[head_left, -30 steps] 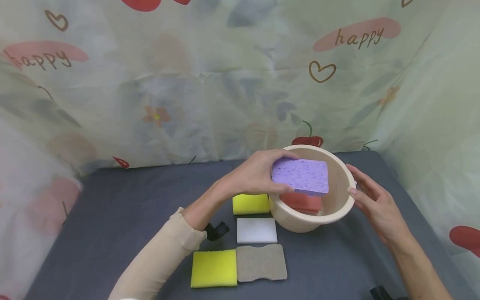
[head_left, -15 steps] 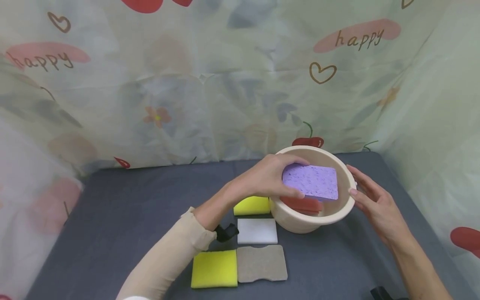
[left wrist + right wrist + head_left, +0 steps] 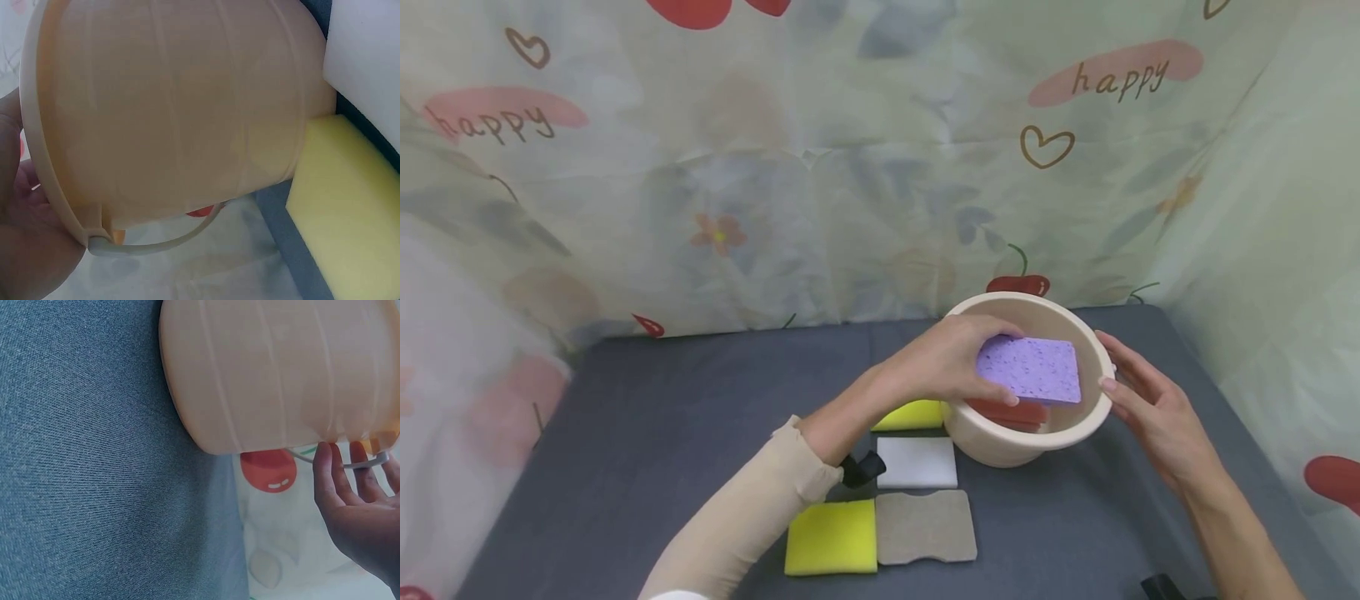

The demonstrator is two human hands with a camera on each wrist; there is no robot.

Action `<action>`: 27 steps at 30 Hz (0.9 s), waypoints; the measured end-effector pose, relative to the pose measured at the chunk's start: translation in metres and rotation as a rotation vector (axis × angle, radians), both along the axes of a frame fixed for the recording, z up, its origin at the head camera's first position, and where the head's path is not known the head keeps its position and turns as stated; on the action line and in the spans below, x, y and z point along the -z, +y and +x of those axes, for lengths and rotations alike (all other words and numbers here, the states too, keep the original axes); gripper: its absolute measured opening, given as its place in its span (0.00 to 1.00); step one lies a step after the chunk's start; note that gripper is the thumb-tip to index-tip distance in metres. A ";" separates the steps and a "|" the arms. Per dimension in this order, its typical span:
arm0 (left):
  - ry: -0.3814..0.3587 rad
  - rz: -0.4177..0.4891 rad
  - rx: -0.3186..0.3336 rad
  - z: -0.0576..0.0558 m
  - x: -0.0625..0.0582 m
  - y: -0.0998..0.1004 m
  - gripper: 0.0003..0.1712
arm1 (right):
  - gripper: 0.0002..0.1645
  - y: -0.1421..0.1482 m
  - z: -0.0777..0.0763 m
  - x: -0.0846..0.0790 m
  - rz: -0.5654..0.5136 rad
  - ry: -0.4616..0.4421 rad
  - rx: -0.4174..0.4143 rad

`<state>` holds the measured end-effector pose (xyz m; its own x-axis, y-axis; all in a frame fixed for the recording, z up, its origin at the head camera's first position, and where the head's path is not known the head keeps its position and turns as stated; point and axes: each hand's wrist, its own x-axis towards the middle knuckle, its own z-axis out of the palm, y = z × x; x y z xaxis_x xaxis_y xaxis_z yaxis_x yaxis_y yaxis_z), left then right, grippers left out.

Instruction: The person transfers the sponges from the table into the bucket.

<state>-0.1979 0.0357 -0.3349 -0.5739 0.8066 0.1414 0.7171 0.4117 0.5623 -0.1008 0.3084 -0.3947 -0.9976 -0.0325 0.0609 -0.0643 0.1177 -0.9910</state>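
A purple sponge (image 3: 1033, 371), its face speckled with pores, is in my left hand (image 3: 966, 358), gripped between thumb and fingers at its left end. It is inside the mouth of a beige bucket (image 3: 985, 442). Below it, red flat pieces (image 3: 1003, 414) lie in the bucket, partly hidden. My right hand (image 3: 1157, 417) holds the bucket's right side, thumb tip on the rim. In the right wrist view, several fingertips of the right hand (image 3: 362, 500) touch the outer wall beside the thin handle (image 3: 372, 464). The left wrist view shows the left hand (image 3: 37, 244) at the rim, the sponge hidden.
Left of the bucket, a yellow sponge (image 3: 910, 416) and a white sponge (image 3: 917, 462) lie on the dark cloth-covered table (image 3: 700, 417). Nearer are another yellow sponge (image 3: 832, 540) and a grey-brown pad with notched edges (image 3: 925, 527). A printed curtain (image 3: 820, 208) hangs behind.
My left hand has moved right and slightly down with the purple sponge, farther over and into the bucket. My right hand stays in place at the rim.
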 end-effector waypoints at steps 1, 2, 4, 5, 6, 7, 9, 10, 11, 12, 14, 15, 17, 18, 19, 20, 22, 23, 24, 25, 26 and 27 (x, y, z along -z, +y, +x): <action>0.008 -0.008 -0.001 0.000 0.000 0.001 0.39 | 0.36 0.000 0.000 0.000 0.001 -0.005 0.005; 0.015 -0.016 -0.001 0.001 -0.001 0.001 0.38 | 0.36 0.000 0.000 -0.001 0.011 -0.009 0.010; 0.025 -0.028 0.003 0.002 -0.001 0.003 0.37 | 0.36 0.000 0.000 -0.002 0.015 -0.012 0.006; 0.030 -0.033 0.006 0.002 -0.001 0.004 0.37 | 0.36 0.000 0.000 -0.002 0.015 -0.017 0.009; 0.037 -0.040 0.008 0.003 -0.001 0.005 0.37 | 0.36 -0.001 0.000 -0.002 0.013 -0.018 0.008; 0.043 -0.045 0.010 0.003 -0.002 0.005 0.36 | 0.36 -0.001 0.000 -0.003 0.013 -0.019 0.007; 0.058 -0.055 0.006 0.004 -0.002 0.006 0.36 | 0.36 -0.001 0.000 -0.003 0.006 -0.018 0.004; 0.064 -0.058 0.001 0.004 -0.002 0.007 0.36 | 0.35 -0.001 0.000 -0.003 0.001 -0.020 0.006; 0.070 -0.062 -0.006 0.004 -0.002 0.007 0.37 | 0.35 -0.001 0.000 -0.003 -0.002 -0.018 0.006; 0.074 -0.065 -0.013 0.005 -0.002 0.008 0.37 | 0.35 -0.001 -0.001 -0.003 -0.009 -0.013 0.001; 0.076 -0.069 -0.022 0.005 -0.002 0.008 0.38 | 0.35 -0.001 -0.001 -0.003 -0.029 -0.008 -0.001; 0.074 -0.070 -0.024 0.005 -0.002 0.008 0.39 | 0.35 -0.001 -0.001 -0.003 -0.037 -0.002 -0.006; 0.072 -0.076 -0.028 0.006 -0.002 0.009 0.39 | 0.35 -0.001 -0.001 -0.003 -0.046 0.003 -0.011; 0.070 -0.078 -0.029 0.006 -0.002 0.009 0.40 | 0.35 -0.002 -0.001 -0.003 -0.049 0.000 -0.009; 0.070 -0.079 -0.030 0.006 -0.002 0.009 0.40 | 0.35 -0.002 -0.001 -0.003 -0.046 0.000 -0.009; 0.071 -0.081 -0.032 0.007 -0.002 0.010 0.41 | 0.35 -0.002 -0.001 -0.003 -0.046 0.000 -0.010; 0.076 -0.088 -0.030 0.007 -0.001 0.010 0.40 | 0.35 -0.002 0.000 -0.003 -0.038 -0.002 -0.008; 0.080 -0.092 -0.028 0.007 -0.001 0.010 0.41 | 0.35 -0.002 0.000 -0.003 -0.036 0.000 -0.008; 0.082 -0.095 -0.023 0.007 0.000 0.010 0.41 | 0.35 -0.001 0.000 -0.003 -0.040 0.006 -0.012; 0.083 -0.101 -0.020 0.007 0.000 0.010 0.41 | 0.35 -0.001 0.001 -0.002 -0.039 0.010 -0.012; 0.079 -0.106 -0.017 0.007 0.001 0.010 0.41 | 0.35 -0.001 0.001 -0.002 -0.040 0.012 -0.012; 0.074 -0.108 -0.014 0.008 0.001 0.010 0.40 | 0.34 -0.001 0.002 -0.002 -0.042 0.015 -0.014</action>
<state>-0.1904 0.0457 -0.3357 -0.5764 0.8115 0.0963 0.7488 0.4773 0.4598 -0.0992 0.3072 -0.3931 -0.9960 -0.0435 0.0775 -0.0806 0.0750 -0.9939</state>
